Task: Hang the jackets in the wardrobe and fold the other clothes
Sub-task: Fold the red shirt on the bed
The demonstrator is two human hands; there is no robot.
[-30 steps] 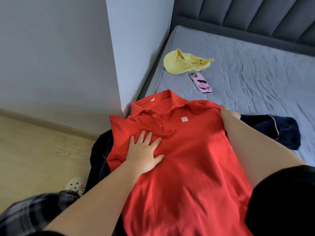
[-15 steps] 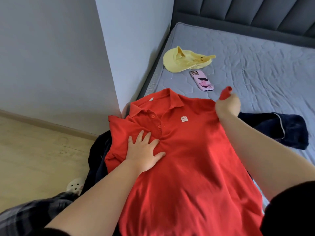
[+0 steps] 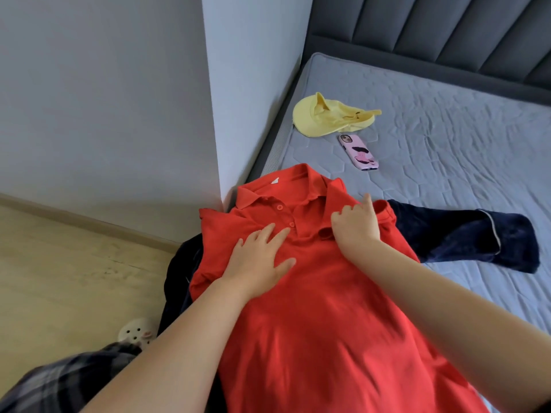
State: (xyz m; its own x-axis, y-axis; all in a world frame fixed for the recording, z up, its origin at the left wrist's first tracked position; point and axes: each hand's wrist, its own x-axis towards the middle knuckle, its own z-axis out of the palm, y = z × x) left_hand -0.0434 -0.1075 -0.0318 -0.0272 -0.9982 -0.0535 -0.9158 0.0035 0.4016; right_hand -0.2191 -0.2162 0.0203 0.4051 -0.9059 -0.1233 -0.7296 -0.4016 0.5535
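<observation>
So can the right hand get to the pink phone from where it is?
Probably yes. The right hand rests on the red polo shirt, and the pink phone lies just beyond the collar on bare mattress. Nothing lies between them, so a short stretch forward should do.

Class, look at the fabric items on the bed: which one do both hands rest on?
The red polo shirt: the left hand and right hand lie on its chest. The dark navy garment and yellow cap go untouched.
</observation>
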